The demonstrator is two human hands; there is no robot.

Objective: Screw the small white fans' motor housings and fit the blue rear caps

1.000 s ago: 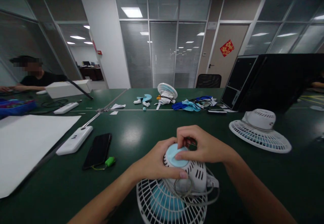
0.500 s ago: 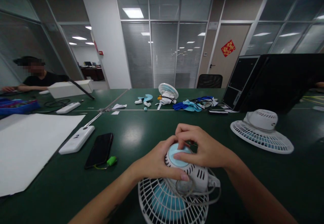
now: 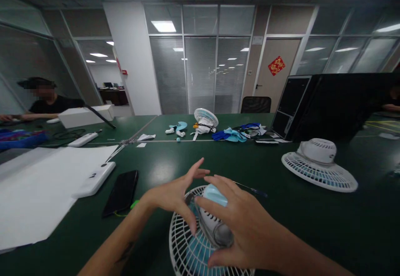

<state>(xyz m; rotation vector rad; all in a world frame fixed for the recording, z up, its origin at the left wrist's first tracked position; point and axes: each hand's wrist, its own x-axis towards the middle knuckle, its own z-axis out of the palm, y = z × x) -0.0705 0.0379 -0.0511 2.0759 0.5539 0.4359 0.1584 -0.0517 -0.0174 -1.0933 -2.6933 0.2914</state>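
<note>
A small white fan (image 3: 179, 242) with blue blades lies grille-down at the table's near edge. Its motor housing points up and carries a light blue round cap (image 3: 215, 195); a grey cord wraps the housing. My left hand (image 3: 175, 195) is beside the housing over the grille, fingers spread and holding nothing. Over the housing's right side is my right hand (image 3: 246, 222), its fingers apart and curved; whether it touches the fan I cannot tell. A thin screwdriver (image 3: 258, 192) lies behind my right hand, partly hidden.
Another white fan (image 3: 318, 170) lies face-down at right, before a black computer case (image 3: 292, 105). A third fan (image 3: 204, 122), blue gloves (image 3: 220, 135) and small parts sit farther back. At left are a phone (image 3: 121, 190), power strip (image 3: 96, 180) and white sheets (image 3: 40, 201). A person sits far left.
Both hands have come off the blue cap and opened. My left hand moved left, my right hand nearer to me. The fan's housing has turned, and the screwdriver shows more.
</note>
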